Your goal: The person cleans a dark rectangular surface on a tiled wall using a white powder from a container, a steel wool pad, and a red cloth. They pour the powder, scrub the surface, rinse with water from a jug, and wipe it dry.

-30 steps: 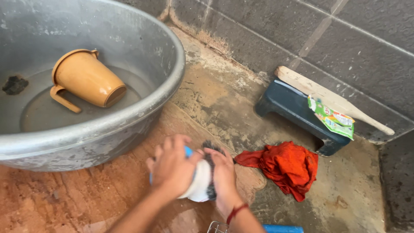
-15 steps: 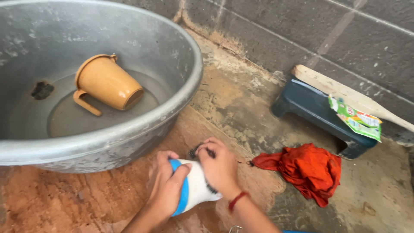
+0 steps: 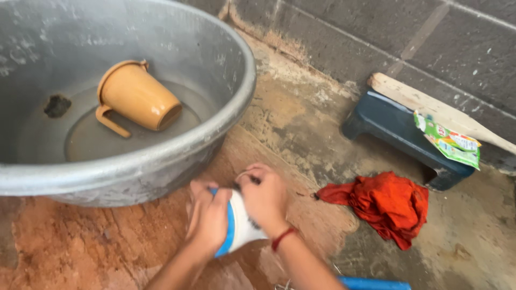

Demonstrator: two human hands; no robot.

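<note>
Both our hands work low over the wet reddish floor [image 3: 80, 241] beside the metal basin [image 3: 226, 123], our left hand [image 3: 208, 221] wrapped around a white-and-blue cup [image 3: 236, 228] while our right hand [image 3: 264, 200] presses curled fingers and a dark scrubber against it.

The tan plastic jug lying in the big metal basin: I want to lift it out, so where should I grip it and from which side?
Take the tan plastic jug by its loop handle. It lies on its side in the grey metal basin, handle pointing toward the near rim and standing clear of the body, so reaching down over that rim probably lets the fingers hook through it.
</note>
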